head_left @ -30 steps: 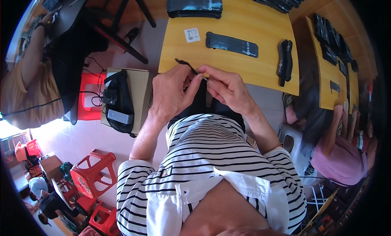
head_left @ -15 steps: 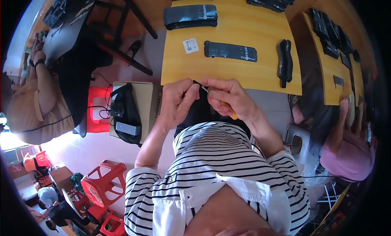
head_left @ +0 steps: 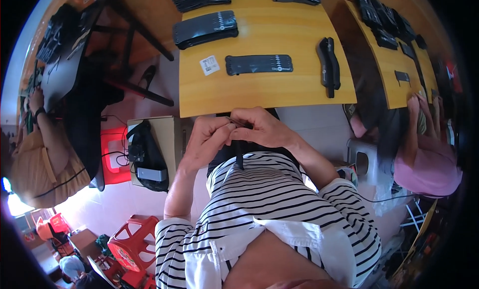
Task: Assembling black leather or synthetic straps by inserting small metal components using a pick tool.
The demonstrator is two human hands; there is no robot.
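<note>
Close together at the table's near edge, both my hands pinch a narrow black strap (head_left: 240, 155), whose loose end hangs down in front of the striped shirt. My left hand (head_left: 205, 140) is closed on it with thumb and forefinger. Fingers curled, my right hand (head_left: 263, 128) meets the left one at the strap's upper end. What lies between the fingertips is mostly hidden. Beyond the hands, a flat black band with white print (head_left: 258, 64) lies on the yellow wooden table (head_left: 259, 93). To its left is a white label (head_left: 209, 65).
Stacked black bands (head_left: 205, 30) sit at the table's far left, and a folded black band (head_left: 329, 67) at its right. A cardboard box (head_left: 167, 134) with a black bag (head_left: 148, 156) stands left of me. Co-workers sit on both sides; a red stool (head_left: 133, 243) is lower left.
The yellow-handled tool in my right hand no longer shows. Both hands have come together slightly lower, and a black strap now hangs from them. The whole view has shifted.
</note>
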